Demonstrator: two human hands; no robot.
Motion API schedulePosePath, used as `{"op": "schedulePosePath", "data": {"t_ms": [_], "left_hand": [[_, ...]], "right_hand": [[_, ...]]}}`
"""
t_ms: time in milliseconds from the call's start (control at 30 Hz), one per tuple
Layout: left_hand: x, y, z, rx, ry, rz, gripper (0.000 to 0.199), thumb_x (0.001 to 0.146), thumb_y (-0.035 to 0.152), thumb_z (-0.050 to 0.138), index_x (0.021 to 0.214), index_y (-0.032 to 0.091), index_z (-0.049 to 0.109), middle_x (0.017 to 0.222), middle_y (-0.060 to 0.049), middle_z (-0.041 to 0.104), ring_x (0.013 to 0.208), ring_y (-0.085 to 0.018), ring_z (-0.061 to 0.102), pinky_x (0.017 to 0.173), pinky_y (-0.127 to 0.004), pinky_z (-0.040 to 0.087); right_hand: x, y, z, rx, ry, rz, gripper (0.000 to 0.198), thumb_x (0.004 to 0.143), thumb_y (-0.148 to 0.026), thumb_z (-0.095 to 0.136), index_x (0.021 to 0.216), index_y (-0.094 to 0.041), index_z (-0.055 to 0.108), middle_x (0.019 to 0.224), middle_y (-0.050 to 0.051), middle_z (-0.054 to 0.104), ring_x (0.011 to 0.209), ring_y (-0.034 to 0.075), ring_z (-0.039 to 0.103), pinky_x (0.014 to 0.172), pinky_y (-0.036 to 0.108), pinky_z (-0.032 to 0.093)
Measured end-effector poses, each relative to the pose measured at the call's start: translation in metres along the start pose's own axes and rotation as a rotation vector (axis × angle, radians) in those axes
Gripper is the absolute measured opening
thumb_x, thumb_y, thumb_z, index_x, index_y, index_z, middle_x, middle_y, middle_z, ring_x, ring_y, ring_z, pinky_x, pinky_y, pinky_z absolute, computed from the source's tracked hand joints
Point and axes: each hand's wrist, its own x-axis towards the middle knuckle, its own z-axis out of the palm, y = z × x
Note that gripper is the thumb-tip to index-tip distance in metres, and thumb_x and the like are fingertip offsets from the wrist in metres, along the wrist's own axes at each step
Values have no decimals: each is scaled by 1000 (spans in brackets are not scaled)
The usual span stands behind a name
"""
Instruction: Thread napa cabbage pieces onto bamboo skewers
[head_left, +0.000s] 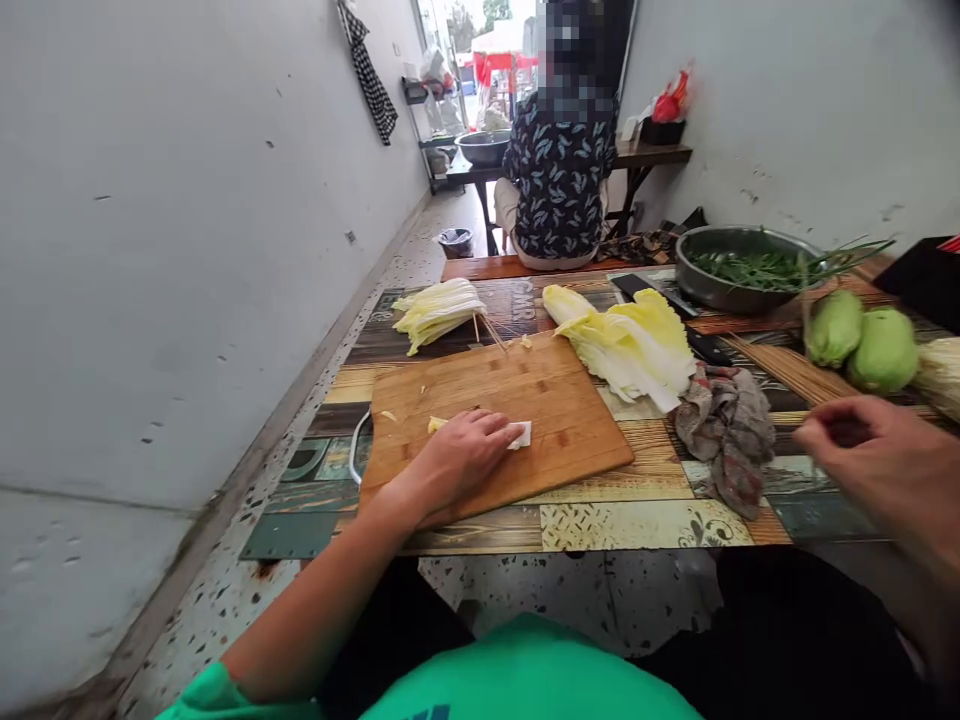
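My left hand [474, 440] lies over a napa cabbage leaf [520, 435] on the wooden cutting board [577, 425], holding it down. Its white end shows past my fingertips and a yellow bit on the other side; the middle is hidden. Over the right side of the table, my right hand [862, 430] is pinched closed, near a bundle of bamboo skewers [795, 365]. A thin, blurred upright streak by its fingertips looks like one skewer. Loose napa cabbage leaves [626, 345] overlap the board's far right corner. Skewered cabbage leaves [441, 312] lie beyond its far left edge.
A crumpled cloth [726, 435] lies right of the board. Behind it are a dark-handled knife [705, 345] and a metal bowl of greens [750, 272]. Pale green gourds [885, 350] sit at the right. Beyond the table a person [559, 180] sits facing away.
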Motion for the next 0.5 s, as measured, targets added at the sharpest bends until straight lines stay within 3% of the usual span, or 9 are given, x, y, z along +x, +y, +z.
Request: {"op": "schedulePosePath", "data": {"t_ms": [133, 267, 367, 433, 500], "left_hand": [[-1, -3, -22, -59, -116, 55, 53, 87, 10, 50, 138, 20, 54, 129, -12, 65, 115, -25, 62, 101, -43, 49], [13, -6, -51, -106, -242, 149, 54, 82, 22, 62, 135, 18, 55, 135, -12, 61, 123, -26, 59, 105, -38, 47], [58, -1, -55, 69, -74, 151, 60, 86, 25, 63, 143, 17, 45, 147, -15, 52, 138, -28, 47, 116, -45, 35], [102, 4, -50, 195, 41, 219, 82, 81, 23, 71, 153, 20, 30, 158, -15, 38, 148, -28, 32, 122, -48, 23], [149, 7, -45, 291, 60, 294, 101, 73, 22, 80, 156, 23, 22, 164, -16, 25, 152, -30, 21, 124, -49, 15]], "right_hand": [[-46, -8, 21, 268, -141, 84, 22, 60, -41, 61, 73, -24, 64, 63, 1, 64, 55, 18, 57, 55, 32, 44], [-73, 1, 40, 452, -160, 164, 18, 62, -40, 58, 66, -23, 60, 62, 1, 62, 55, 16, 56, 52, 28, 44], [-83, 7, 49, 556, -139, 219, 19, 63, -40, 59, 72, -23, 63, 65, 1, 63, 57, 17, 57, 52, 28, 45], [-88, 7, 52, 609, -127, 247, 22, 65, -40, 61, 79, -23, 65, 68, 2, 66, 60, 18, 60, 54, 28, 47], [-90, 6, 54, 652, -120, 266, 23, 67, -40, 62, 82, -23, 66, 70, 2, 67, 62, 18, 62, 56, 28, 49]]}}
